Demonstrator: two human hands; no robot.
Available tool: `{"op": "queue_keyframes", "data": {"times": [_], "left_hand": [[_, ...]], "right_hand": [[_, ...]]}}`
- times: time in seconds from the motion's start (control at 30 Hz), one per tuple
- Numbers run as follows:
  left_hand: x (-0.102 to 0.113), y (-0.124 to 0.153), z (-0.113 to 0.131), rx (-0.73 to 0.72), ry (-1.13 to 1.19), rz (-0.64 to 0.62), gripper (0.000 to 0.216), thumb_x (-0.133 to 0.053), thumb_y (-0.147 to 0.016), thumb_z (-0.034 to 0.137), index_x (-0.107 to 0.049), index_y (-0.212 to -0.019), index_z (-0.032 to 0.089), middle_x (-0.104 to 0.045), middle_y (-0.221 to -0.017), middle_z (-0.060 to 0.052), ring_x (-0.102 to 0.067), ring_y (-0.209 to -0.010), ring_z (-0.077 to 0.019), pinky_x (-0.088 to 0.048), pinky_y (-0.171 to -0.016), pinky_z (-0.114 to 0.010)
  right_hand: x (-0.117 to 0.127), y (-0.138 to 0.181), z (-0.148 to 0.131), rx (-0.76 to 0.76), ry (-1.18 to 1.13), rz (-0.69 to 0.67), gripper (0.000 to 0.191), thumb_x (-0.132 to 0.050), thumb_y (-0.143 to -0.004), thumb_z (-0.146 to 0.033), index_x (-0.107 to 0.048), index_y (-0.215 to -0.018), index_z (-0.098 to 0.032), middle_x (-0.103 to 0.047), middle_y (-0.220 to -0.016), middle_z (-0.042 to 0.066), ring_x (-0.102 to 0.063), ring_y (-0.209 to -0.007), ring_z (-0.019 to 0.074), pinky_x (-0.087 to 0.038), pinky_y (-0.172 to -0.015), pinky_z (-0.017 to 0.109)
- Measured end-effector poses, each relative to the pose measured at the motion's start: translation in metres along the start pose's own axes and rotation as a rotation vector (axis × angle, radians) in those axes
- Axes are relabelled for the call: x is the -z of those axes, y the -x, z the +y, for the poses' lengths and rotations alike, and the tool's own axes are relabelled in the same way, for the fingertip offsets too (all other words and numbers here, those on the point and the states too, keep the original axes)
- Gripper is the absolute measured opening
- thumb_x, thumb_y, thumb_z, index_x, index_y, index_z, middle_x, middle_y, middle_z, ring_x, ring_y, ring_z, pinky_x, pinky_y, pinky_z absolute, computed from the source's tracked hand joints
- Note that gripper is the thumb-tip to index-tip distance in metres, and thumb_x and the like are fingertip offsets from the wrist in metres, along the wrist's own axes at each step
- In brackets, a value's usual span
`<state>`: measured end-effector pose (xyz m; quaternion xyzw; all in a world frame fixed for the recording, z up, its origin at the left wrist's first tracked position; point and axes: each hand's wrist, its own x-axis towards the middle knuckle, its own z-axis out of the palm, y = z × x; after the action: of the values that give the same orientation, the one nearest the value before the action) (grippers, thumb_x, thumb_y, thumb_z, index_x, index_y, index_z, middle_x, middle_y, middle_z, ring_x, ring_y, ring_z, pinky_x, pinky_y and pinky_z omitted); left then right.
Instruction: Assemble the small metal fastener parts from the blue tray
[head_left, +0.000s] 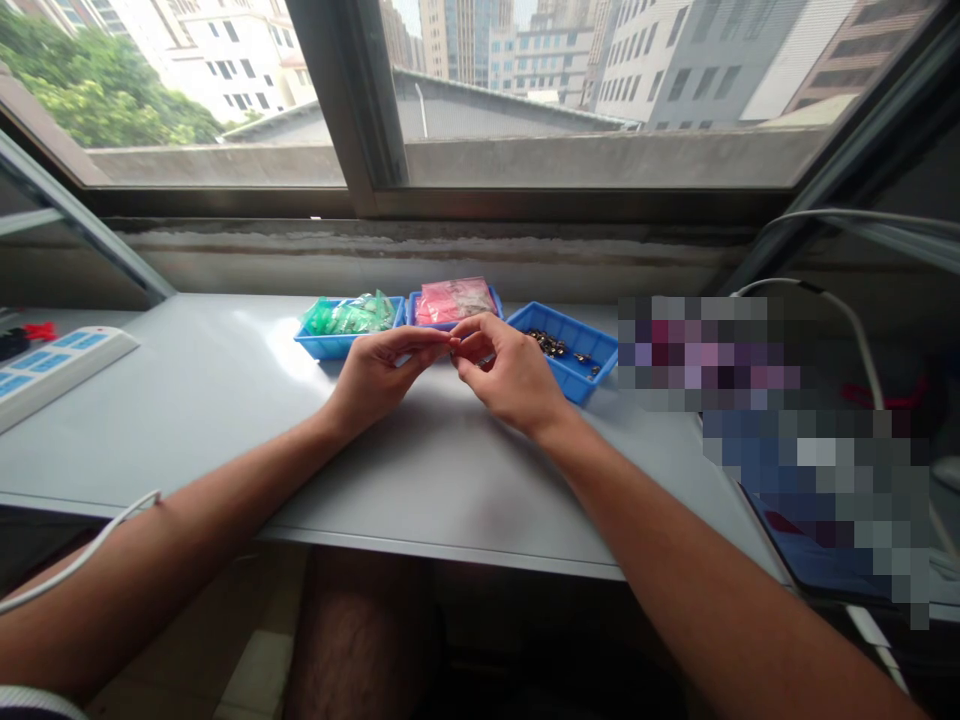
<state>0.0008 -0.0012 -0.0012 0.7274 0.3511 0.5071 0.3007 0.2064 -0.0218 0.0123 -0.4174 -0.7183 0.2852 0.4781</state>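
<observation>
Left hand [386,370] and right hand [517,375] meeting, tips together, over the desk [450,480]
Both are curled into pinches, probably for fine, steady handling; whether they grip anything is too small to tell; just beyond stand the left tray [330,347] of green packets [352,315], the middle tray [412,312] of pink packets [454,298] and the right tray [579,386] of metal parts [547,343], likely grouped for easy reach and to keep kinds apart; no brand, label or writing is legible on them.

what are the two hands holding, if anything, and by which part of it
It cannot be told: the left hand and right hand meet at the fingertips, and anything pinched there is too small or hidden to make out.
</observation>
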Motion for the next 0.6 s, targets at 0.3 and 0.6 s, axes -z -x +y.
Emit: {"op": "queue_keyframes", "data": {"times": [0.3,0.6], "left_hand": [[0.0038,-0.0019,0.0036,0.070,-0.142,-0.069,0.041,-0.076,-0.100,0.057,-0.087,-0.106,0.017,-0.086,-0.102,-0.009,-0.081,-0.095,-0.0241,-0.061,-0.085,-0.030],[0.0037,-0.0017,0.0011,0.058,-0.187,-0.141,0.037,-0.082,-0.095,0.051,-0.088,-0.112,0.019,-0.087,-0.109,-0.009,-0.083,-0.098,-0.0268,-0.065,-0.087,-0.032]], "right_hand": [[0.0006,0.0012,0.0023,0.091,0.167,0.070,0.014,-0.068,-0.091,-0.013,-0.073,-0.101,-0.022,-0.077,-0.093,0.002,-0.072,-0.086,0.0186,-0.054,-0.081,0.030],[-0.0001,0.0001,0.0051,0.131,0.211,-0.013,0.021,-0.066,-0.085,-0.001,-0.072,-0.091,-0.020,-0.077,-0.097,0.002,-0.071,-0.088,0.0179,-0.052,-0.083,0.029]]}}
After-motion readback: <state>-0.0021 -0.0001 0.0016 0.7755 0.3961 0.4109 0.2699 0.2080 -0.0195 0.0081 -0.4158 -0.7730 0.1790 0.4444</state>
